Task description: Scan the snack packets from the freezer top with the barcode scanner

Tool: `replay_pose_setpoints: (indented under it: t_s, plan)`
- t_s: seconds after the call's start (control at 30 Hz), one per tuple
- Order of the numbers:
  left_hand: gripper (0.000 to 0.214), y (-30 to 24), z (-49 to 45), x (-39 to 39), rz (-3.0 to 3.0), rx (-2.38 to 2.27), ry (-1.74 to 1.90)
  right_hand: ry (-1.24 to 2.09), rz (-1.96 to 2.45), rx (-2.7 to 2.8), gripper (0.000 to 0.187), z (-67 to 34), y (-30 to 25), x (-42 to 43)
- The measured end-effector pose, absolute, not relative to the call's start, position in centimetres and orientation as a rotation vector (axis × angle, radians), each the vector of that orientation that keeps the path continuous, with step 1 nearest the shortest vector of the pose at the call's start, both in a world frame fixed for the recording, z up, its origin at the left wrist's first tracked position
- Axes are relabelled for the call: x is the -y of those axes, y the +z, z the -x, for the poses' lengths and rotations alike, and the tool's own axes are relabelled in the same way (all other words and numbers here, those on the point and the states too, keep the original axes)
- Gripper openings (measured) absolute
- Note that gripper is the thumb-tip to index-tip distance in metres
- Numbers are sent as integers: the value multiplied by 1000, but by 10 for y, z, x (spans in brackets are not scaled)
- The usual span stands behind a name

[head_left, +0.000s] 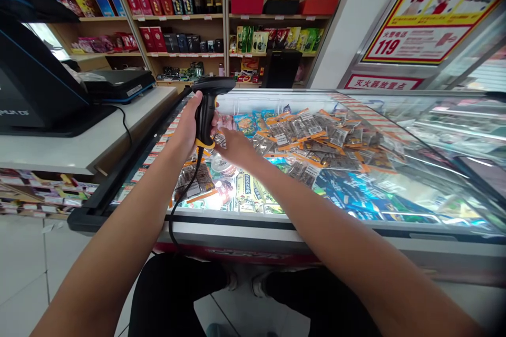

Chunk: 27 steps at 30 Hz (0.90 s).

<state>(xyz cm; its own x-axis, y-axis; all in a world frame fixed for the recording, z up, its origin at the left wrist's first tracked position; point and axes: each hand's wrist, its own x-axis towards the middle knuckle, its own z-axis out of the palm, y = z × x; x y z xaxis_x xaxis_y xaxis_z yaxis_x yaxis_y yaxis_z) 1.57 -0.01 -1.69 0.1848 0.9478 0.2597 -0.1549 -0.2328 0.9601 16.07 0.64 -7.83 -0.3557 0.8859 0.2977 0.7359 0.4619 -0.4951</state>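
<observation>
My left hand [188, 122] is wrapped round the upright handle of a black and yellow barcode scanner [205, 113], its head pointing right. A black cable [193, 179] hangs from the handle's base. Just right of the scanner, my right hand [239, 148] is low over the freezer's contents, with a clear packet [220, 140] showing between its thumb and fingers. The scanner hides part of that packet and the fingertips. Below and around both hands lie packets: a clear orange-edged packet [200, 181], a yellow packet [247, 189] and a pile of orange-edged packets [304, 129].
The chest freezer [245, 226] has a dark frame and a glass lid [395, 131] on the right. On the left, a white counter [79, 152] carries a dark checkout machine [35, 79] and a scale [114, 84]. Stocked shelves [177, 17] line the back.
</observation>
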Motion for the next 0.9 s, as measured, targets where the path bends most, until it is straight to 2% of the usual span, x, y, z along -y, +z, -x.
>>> replay_pose_setpoints:
  t_s: [0.1,0.23,0.3,0.4,0.47,0.67,0.9]
  plan:
    - [58,-16,-19,3,-1374,-836,1272,291,1512,2189,61,-145,-84,-12]
    - [57,-16,-22,5,-1403,-830,1253,407,1593,2031,75,-161,-77,-21]
    - [55,-16,-23,6,-1427,-823,1249,456,1519,1941,68,-179,-71,-23]
    - [51,-17,-22,8,-1484,-810,1219,491,1348,1806,43,-212,-58,-30]
    - [48,-18,-21,8,-1526,-786,1160,485,1278,1671,35,-232,-51,-37]
    - [50,-26,-17,8,-1685,-763,852,497,1222,1301,35,-270,-40,-58]
    - [51,-33,-20,8,-1722,-666,714,474,1198,1277,35,-275,-39,-63]
